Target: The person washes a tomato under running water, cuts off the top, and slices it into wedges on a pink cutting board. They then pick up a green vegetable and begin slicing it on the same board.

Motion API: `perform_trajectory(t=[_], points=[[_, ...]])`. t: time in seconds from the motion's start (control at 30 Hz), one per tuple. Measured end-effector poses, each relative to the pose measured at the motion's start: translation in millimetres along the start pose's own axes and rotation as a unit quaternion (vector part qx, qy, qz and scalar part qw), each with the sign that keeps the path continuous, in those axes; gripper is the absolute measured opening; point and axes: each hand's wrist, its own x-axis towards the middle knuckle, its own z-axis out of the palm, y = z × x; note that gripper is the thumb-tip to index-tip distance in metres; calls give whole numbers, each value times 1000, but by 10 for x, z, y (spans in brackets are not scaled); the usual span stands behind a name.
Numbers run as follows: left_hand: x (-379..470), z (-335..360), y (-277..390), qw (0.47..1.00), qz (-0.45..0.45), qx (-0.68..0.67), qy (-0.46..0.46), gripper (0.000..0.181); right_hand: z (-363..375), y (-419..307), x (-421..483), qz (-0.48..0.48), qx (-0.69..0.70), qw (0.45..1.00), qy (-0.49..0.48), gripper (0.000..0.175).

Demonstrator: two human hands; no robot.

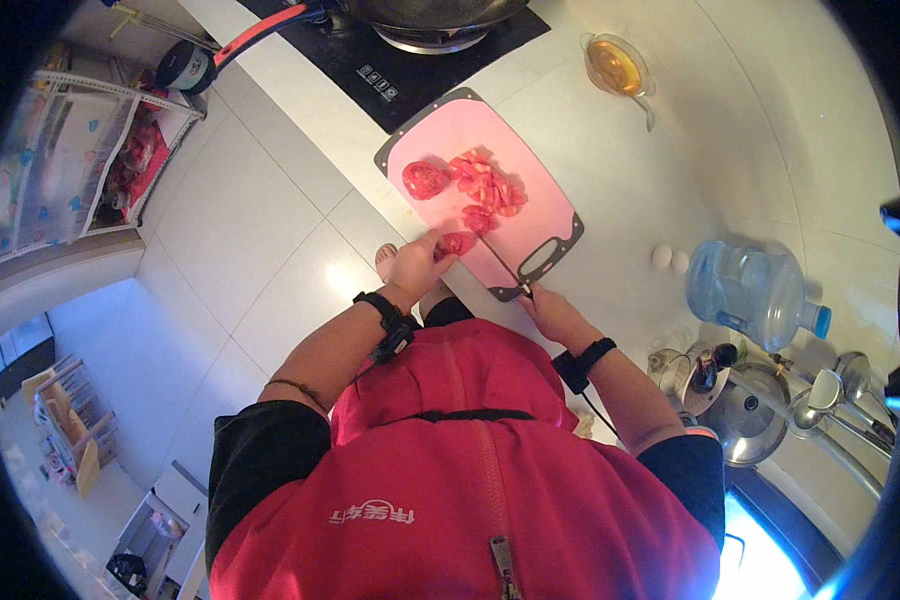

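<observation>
A pink cutting board [525, 161] with a dark grey rim lies on the counter in front of me. At its near left edge, my left hand [415, 268] holds a piece of tomato [457, 244] between the fingers. My right hand [559, 313] grips a knife [504, 259] by its handle, near the board's slotted corner. The blade runs across the board, and its tip reaches close to a small group of tomato pieces [479, 220]. Farther up lie a heap of chopped tomato [489, 184] and a round stack of tomato slices [424, 180].
A wok [435, 11] sits on the black cooktop [379, 79] beyond the board. A glass bowl of yellowish liquid [616, 66] with a spoon stands at the back. Two eggs [670, 259], a blue water jug [754, 289] and a pan lid [750, 412] are on the right.
</observation>
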Motion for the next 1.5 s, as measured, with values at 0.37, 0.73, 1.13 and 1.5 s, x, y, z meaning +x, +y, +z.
perform_trajectory(t=[0.37,0.73,1.13,1.5], points=[[101,0,195,1000,4,15,4,28,164,-314,246,-18,7,1000,0,38],[143,32,86,998,11,58,-22,40,144,-87,80,51,-14,998,-33,35],[211,-43,178,997,28,59,-37,25,19,100,190,28,1,1000,1,38],[364,-363,195,997,11,-45,59,31,-224,-131,23,-27,-31,999,-28,34]])
